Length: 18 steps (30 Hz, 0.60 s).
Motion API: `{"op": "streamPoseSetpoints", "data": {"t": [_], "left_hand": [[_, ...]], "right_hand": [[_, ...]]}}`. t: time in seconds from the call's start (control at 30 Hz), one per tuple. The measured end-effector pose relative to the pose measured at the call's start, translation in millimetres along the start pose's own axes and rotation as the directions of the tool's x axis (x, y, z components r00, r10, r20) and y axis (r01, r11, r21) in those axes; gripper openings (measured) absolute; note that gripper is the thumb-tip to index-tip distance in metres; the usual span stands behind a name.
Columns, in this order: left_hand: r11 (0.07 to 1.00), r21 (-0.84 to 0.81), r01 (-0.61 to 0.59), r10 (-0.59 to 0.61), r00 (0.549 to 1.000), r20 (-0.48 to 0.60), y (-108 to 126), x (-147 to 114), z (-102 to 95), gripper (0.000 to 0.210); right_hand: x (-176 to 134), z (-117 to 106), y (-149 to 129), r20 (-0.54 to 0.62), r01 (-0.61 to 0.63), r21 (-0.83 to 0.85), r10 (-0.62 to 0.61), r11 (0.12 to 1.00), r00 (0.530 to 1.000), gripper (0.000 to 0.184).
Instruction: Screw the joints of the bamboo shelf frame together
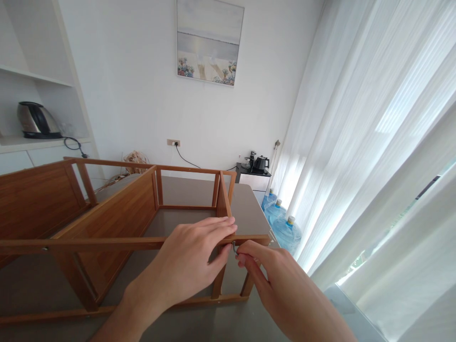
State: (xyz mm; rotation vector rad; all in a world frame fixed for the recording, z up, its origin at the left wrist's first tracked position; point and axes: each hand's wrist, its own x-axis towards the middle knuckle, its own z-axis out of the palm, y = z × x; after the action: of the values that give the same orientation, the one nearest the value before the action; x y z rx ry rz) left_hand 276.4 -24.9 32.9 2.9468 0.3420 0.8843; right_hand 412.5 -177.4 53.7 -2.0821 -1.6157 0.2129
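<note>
A brown wooden shelf unit (117, 243) lies on its side on a grey-topped table (245, 202). My left hand (190, 251) grips its near rail by the right-hand end, fingers over the top and thumb below. Just right of that, my right hand (270, 268) is closed, pinching a small bent metal hex key (234, 245). The key's upper end meets the outer face of the rail; the screw there is too small to make out. Another metal fastener (45, 248) shows farther left along the same rail.
Blue water jugs (288, 232) stand on the floor beyond the table's right edge, by white curtains (356, 118). A black kettle (261, 163) is on a low cabinet at the back. A steel kettle (35, 118) sits in the left alcove, its cord hanging.
</note>
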Motion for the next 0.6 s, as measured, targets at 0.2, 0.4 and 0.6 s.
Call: {"op": "streamPoseSetpoints", "data": {"t": [0.2, 0.4, 0.6], "left_hand": [[1.0, -0.009, 0.004, -0.004, 1.0, 0.004, -0.6, 0.6, 1.0, 0.037], [1.0, -0.012, 0.003, -0.003, 1.0, -0.01, -0.1, 1.2, 0.2, 0.038], [1.0, -0.026, -0.008, 0.008, 1.0, -0.017, 0.0, 1.2, -0.4, 0.037]], "right_hand": [[-2.8, -2.1, 3.1, -0.011, 0.045, 0.006, -0.044, 0.999, 0.999, 0.027], [-0.8, -1.4, 2.3, -0.026, 0.03, -0.006, -0.03, 1.0, 0.999, 0.026], [-0.1, -1.2, 1.6, -0.019, 0.008, 0.0, -0.008, 1.0, 1.0, 0.026]]}}
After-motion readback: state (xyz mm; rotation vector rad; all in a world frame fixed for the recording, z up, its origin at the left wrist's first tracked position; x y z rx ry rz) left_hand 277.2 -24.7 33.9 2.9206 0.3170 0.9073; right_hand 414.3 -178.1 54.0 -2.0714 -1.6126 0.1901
